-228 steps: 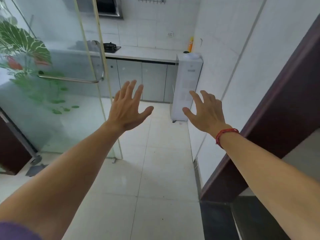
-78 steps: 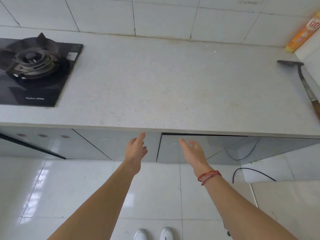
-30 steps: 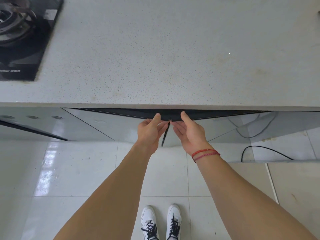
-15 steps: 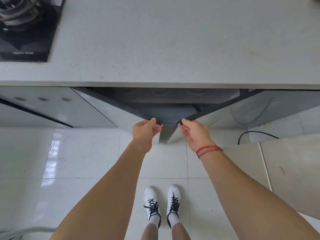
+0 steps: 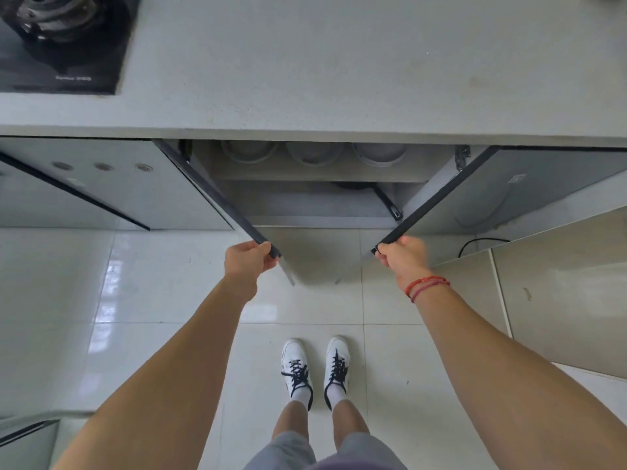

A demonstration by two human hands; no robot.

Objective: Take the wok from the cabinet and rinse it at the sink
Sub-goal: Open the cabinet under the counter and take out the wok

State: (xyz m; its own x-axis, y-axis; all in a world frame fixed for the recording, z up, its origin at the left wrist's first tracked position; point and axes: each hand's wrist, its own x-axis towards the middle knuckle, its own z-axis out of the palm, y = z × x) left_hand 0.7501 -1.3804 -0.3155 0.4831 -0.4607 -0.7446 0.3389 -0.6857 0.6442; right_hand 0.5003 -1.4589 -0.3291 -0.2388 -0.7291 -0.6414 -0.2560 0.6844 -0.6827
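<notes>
1. Wok (image 5: 353, 185) lies on the lower shelf of the cabinet (image 5: 305, 201), right of centre. Only a dark sliver of its bowl shows under the upper shelf, so I cannot tell whether it sits mouth up or down.
2. Its handle (image 5: 386, 202) is the part in plain view. It is a dark bar running on a diagonal from the bowl at the back to the front right corner, and its end lies just inside the right door (image 5: 441, 197).
3. The left hand (image 5: 249, 262) has its fingers curled round the free corner of the left door (image 5: 220, 201). The right hand (image 5: 403, 257) pinches the free corner of the right door in the same way. Both doors stand wide open, and neither hand holds anything else.
4. From either grip the wok lies forward and lower down, inside the opening. The right hand is clearly nearer, since the handle points roughly at it, while the left hand would have to cross the whole opening.
5. My judgement is that the coming move is to release the right door, reach down and in along that diagonal, and take the handle end-on, drawing the wok out along its own axis.
6. Three metal bowls (image 5: 314, 152) stand on the upper shelf just above it, so the lift has little headroom until the bowl clears the shelf edge.
</notes>
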